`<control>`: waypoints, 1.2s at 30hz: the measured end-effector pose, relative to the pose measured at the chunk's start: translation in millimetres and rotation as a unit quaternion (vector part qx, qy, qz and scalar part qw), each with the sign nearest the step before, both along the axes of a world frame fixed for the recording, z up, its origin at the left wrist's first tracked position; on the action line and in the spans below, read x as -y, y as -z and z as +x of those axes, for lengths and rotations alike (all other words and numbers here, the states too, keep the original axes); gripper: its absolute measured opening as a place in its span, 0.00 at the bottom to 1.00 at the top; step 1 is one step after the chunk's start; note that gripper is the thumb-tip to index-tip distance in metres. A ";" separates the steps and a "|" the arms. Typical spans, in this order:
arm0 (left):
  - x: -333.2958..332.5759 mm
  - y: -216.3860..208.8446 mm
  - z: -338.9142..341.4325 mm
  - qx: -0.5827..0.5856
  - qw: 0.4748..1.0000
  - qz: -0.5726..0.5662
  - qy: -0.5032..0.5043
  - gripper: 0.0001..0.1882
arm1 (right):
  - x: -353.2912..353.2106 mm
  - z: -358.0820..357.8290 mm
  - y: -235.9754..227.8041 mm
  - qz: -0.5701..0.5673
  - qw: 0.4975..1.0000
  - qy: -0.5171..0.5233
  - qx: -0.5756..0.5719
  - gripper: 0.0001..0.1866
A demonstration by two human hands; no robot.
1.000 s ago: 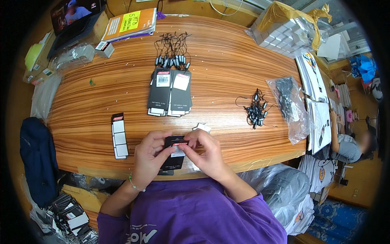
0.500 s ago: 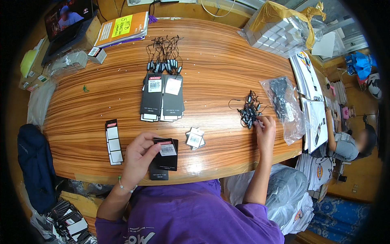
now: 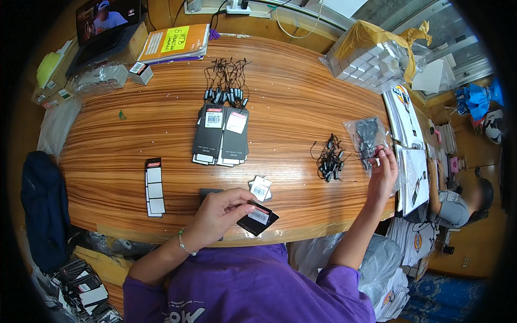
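Clock centred on the tag stacks [image 3: 208,132]. We log a broad lane of bare table [image 3: 288,118] from 1 to 3 o'clock, stopped by white boxes [image 3: 362,65] at 2 and the cord pile [image 3: 330,160] past 3; the right hand [image 3: 384,173] and plastic bag [image 3: 366,132] bar the way beyond. Toggle cords [image 3: 218,97] obstruct 12. Narrower passage at 7, between label strip [image 3: 155,183] and left hand [image 3: 215,213]. Small white tags [image 3: 261,189] block 5.
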State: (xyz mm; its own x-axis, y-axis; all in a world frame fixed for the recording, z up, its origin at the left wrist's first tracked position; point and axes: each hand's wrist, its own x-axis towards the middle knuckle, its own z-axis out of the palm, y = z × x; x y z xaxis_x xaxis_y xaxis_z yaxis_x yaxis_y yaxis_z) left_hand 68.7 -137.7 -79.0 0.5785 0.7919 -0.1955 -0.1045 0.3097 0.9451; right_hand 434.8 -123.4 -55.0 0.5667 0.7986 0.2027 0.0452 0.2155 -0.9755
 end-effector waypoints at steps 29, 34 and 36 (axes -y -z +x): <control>-26.6 4.4 -0.9 0.020 0.997 0.036 -0.060 0.04 | -35.7 -155.6 -14.1 0.089 0.869 -0.302 -0.383 0.08; -40.4 -8.9 -14.3 -0.096 0.921 0.304 -0.222 0.06 | -13.5 -174.5 -15.2 0.042 0.931 -0.311 -0.187 0.03; -43.5 -13.5 -17.1 -0.107 0.910 0.319 -0.242 0.06 | -5.2 -187.9 -16.9 0.003 0.959 -0.284 -0.007 0.03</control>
